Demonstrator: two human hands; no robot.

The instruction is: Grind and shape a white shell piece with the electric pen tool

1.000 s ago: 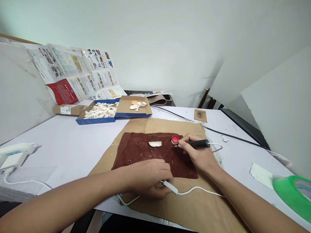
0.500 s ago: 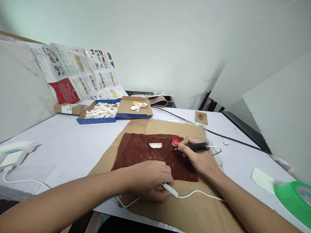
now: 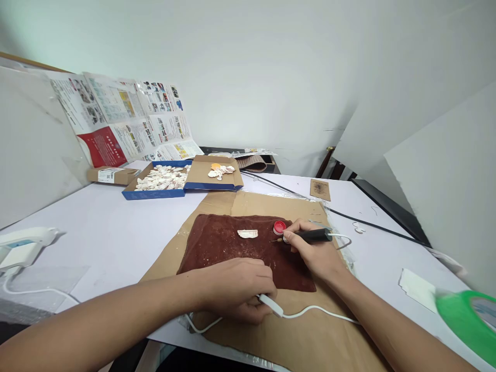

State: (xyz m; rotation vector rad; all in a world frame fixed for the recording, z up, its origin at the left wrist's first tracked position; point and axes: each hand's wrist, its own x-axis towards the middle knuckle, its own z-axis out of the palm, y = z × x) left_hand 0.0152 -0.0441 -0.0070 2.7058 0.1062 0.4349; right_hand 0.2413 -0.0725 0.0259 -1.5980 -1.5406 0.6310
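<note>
My right hand (image 3: 314,251) is closed around a black pen-shaped tool (image 3: 310,236) whose thin tip points left, just beside a small red cap (image 3: 279,227). A white cable (image 3: 318,311) runs from the tool back toward me. My left hand (image 3: 237,287) is curled over a white inline switch (image 3: 270,304) on that cable, pinching it at the near edge of a dark brown cloth (image 3: 225,243). A pale shell piece (image 3: 247,233) lies on the cloth, left of the tool tip and apart from both hands.
The cloth lies on brown cardboard (image 3: 310,336) over a white table (image 3: 104,232). An open blue box of shell pieces (image 3: 160,179) sits at the back left. A white glue gun (image 3: 21,245) is far left, green tape roll (image 3: 463,315) far right, a black cable (image 3: 368,222) behind.
Almost nothing has moved. Both hands keep their grip and place; only the view has shifted slightly.
</note>
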